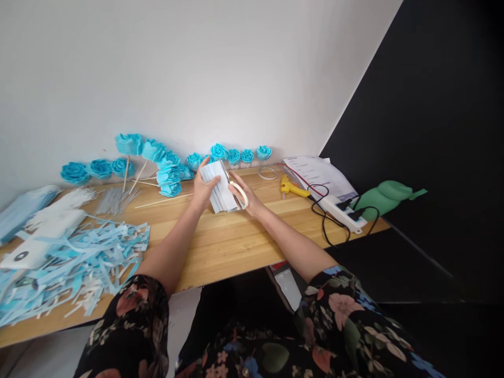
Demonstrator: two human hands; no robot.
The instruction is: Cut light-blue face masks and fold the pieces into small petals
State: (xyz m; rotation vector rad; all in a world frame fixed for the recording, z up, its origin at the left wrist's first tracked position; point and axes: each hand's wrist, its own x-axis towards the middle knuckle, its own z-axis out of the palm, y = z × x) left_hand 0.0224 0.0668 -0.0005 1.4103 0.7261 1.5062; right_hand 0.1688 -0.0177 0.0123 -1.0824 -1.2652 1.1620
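Note:
My left hand is closed on a pleated, pale face mask, its thumb lying across the folds; whether it is one mask or several stacked is hard to make out. White-handled scissors are in my right hand, with fingers through the loop. The scissors lie along the right edge of the mask, and their blades are mostly hidden. Both hands are above the wooden table. Behind them, blue crepe-like flowers stand in a row against the wall.
At the left lie a heap of cut blue and white strips, a stack of blue masks and grey wire pieces. Farther right are a yellow glue gun, a ring of tape, papers, a power strip with cables, and green material.

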